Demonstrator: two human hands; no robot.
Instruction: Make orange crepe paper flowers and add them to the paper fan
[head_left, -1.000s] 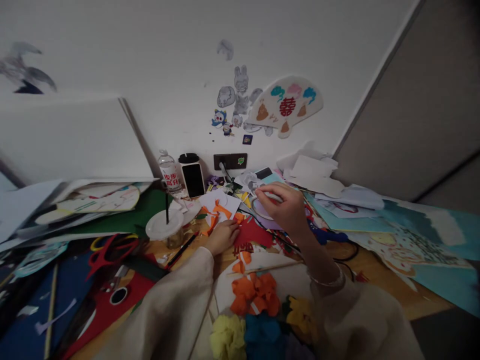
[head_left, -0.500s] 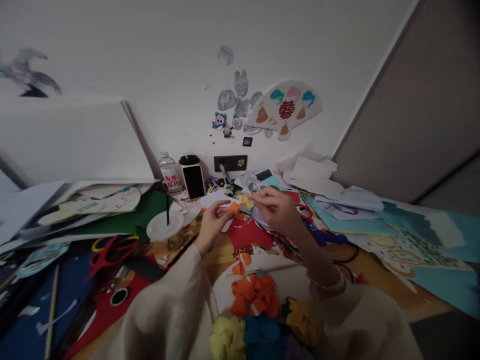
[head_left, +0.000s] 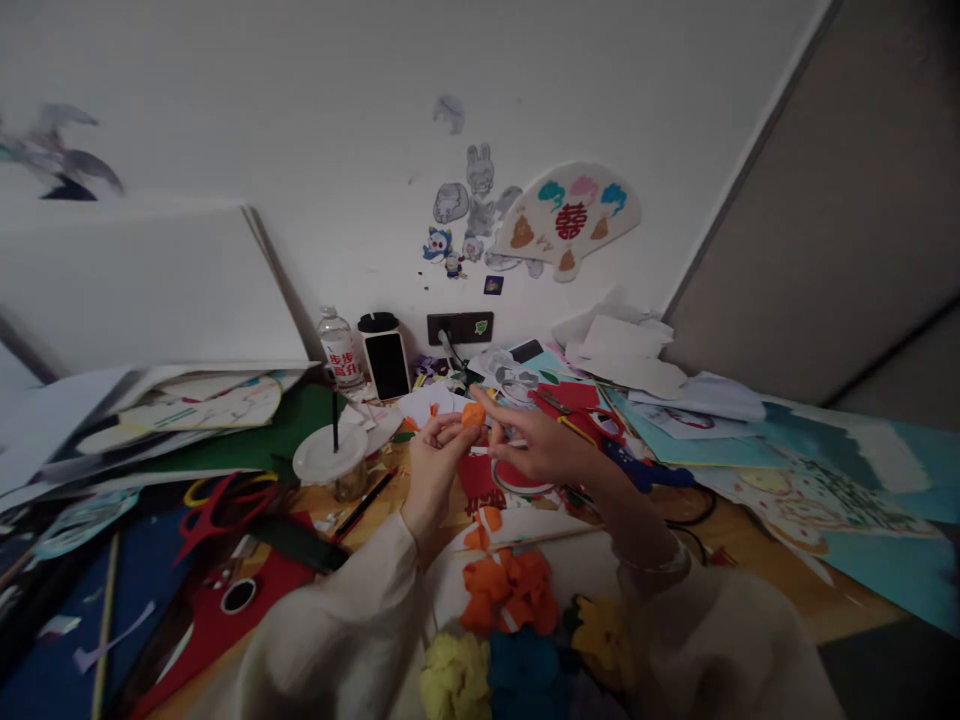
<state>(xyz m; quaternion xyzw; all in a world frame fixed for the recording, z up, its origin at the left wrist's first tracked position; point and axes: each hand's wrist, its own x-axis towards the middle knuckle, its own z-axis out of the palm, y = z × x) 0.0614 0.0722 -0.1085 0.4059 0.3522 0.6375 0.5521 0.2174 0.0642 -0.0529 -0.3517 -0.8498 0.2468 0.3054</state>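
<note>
A small, crumpled orange paper piece [head_left: 472, 415] is pinched between the fingers of my left hand [head_left: 436, 470], above the middle of the table. My right hand [head_left: 541, 445] is beside it, with its index finger stretched towards the top of the piece and its other fingers apart. I cannot tell whether the right fingertips touch the paper. Just below the right hand lies a round, clear ring [head_left: 510, 487], perhaps a tape roll, partly hidden by the hand. Nearer to me, several orange paper petals [head_left: 510, 590] rest on a white sheet, with a thin stick [head_left: 544, 538] across it.
Yellow [head_left: 454, 675], blue [head_left: 529, 675] and golden [head_left: 604, 640] paper flowers sit close to my body. A lidded cup with a straw [head_left: 330, 455] stands at left, near red scissors [head_left: 225, 510]. A bottle [head_left: 340, 350] and phone [head_left: 386, 362] are behind. Papers cover the right side.
My right hand has gone from a pinch beside the orange paper to stretched fingers, slightly lower. The left hand has turned the orange paper more upright and moved slightly right.
</note>
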